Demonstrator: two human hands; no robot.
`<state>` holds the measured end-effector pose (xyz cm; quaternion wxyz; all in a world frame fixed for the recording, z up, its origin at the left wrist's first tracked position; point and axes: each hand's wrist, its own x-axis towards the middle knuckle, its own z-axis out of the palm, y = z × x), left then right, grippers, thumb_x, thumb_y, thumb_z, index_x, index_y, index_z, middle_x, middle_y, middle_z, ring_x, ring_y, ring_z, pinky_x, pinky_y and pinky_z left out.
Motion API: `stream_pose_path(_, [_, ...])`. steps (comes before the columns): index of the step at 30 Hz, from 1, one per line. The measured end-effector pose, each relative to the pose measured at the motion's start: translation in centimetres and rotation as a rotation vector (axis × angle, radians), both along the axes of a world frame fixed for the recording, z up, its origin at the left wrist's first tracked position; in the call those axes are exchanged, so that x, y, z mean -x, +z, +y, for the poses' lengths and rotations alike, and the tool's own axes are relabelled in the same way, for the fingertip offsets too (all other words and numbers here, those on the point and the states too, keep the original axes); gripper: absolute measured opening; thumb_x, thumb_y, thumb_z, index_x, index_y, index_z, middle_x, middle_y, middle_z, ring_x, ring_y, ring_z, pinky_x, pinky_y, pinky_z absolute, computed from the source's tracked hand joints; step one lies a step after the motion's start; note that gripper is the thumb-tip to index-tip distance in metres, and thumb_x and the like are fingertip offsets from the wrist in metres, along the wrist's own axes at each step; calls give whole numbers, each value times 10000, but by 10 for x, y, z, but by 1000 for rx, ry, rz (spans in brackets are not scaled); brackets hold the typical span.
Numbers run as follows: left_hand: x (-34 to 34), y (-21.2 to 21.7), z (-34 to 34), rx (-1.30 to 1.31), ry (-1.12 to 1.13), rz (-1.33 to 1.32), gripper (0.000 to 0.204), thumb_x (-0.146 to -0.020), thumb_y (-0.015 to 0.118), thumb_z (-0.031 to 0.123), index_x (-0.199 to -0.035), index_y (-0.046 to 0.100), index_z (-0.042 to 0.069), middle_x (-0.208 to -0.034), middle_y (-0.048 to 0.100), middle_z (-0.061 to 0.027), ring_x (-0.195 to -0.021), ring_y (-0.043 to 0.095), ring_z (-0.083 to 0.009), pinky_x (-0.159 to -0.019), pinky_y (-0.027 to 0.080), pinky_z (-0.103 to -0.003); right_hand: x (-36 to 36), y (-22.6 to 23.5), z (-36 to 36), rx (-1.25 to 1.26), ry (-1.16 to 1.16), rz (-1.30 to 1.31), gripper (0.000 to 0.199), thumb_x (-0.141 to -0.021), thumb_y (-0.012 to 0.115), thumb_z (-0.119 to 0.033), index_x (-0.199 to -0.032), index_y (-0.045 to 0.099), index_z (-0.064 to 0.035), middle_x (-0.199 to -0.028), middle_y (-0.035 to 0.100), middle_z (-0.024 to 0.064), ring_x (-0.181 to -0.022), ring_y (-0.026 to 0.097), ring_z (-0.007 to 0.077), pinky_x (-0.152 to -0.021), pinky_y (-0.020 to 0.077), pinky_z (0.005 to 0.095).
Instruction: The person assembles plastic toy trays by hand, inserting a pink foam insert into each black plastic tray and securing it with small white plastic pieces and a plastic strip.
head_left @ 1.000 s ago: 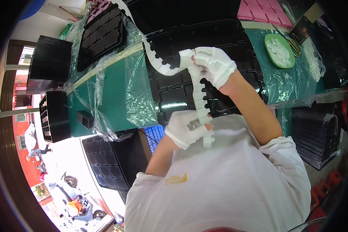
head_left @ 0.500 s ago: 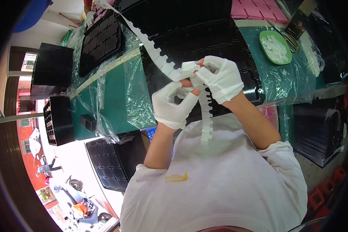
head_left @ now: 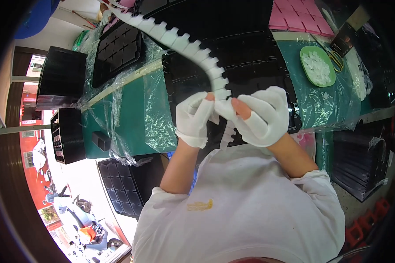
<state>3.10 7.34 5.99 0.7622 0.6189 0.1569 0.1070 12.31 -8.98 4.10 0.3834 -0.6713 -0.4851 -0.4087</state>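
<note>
A long white notched strip [head_left: 180,44] of linked tabs curves from the far left down to my two hands. My left hand [head_left: 192,120], in a white glove with bared fingertips, pinches the strip's left edge. My right hand [head_left: 263,116], gloved the same way, grips it from the right, thumb bent over and some fingers hidden. A short tail of the strip hangs below my hands toward my shirt. Under both hands lies a black plastic tray [head_left: 250,65] with moulded compartments.
At the right, a green dish [head_left: 332,79] holds small whitish pieces, beside yellow-handled scissors [head_left: 336,61] and a dark box [head_left: 341,40]. Pink sheets [head_left: 298,15] lie at the back. Another black tray [head_left: 117,52] stands left, and a person's gloved hand [head_left: 106,16] shows beyond it. Tray stacks [head_left: 357,158] flank the table.
My hands have come closer together and slightly lower, with the right hand turned over. The strip now arcs higher and straighter, and its hanging tail looks shorter.
</note>
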Motion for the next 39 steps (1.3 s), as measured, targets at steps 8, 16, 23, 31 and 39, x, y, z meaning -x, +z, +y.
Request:
stream_pose_path(8, [-13,53,-4,-986,-44,-164,52,-772,687,-16,-800,683,28,-674,641,-78,-550,571,-165,-517,437,-259,-8,21,-42,-88,553,558,602,-562,863,-202,-1104,638,-67,-1122,635,110,-956,613,280,-847,507,381])
stream_pose_path(16, [-5,62,55,-536,-364,-497,572,-866,622,410,-1205,554,-45,-1127,612,-210,-971,618,-345,-802,556,-407,-42,16,-23,499,1775,1375,669,-734,823,-311,-1260,571,17,-1079,668,89,-943,607,131,-831,497,282])
stream_pose_path(23, [-18,114,90,-1155,126,-674,393,-908,600,223,-1086,582,-127,-920,661,-160,-694,657,-206,-571,567,-301,-21,58,-67,599,1159,1477,349,-753,795,-182,-1062,718,-39,-865,725,70,-760,630,111,-670,488,265])
stream_pose_path(31, [-27,136,73,-797,917,-828,193,-927,657,73,-1042,682,-80,-996,709,-128,-856,672,-175,-752,579,-277,31,39,-130,239,385,565,174,-714,753,-95,-886,728,-89,-704,650,44,-658,610,186,-619,472,335])
stream_pose_path(39, [-14,126,104,-282,909,-803,345,-924,633,105,-1239,596,-31,-1254,615,-149,-1071,642,-256,-891,570,-374,44,-7,-146,-18,-181,-44,417,-604,766,0,-991,682,-130,-971,672,-41,-786,582,145,-662,377,342])
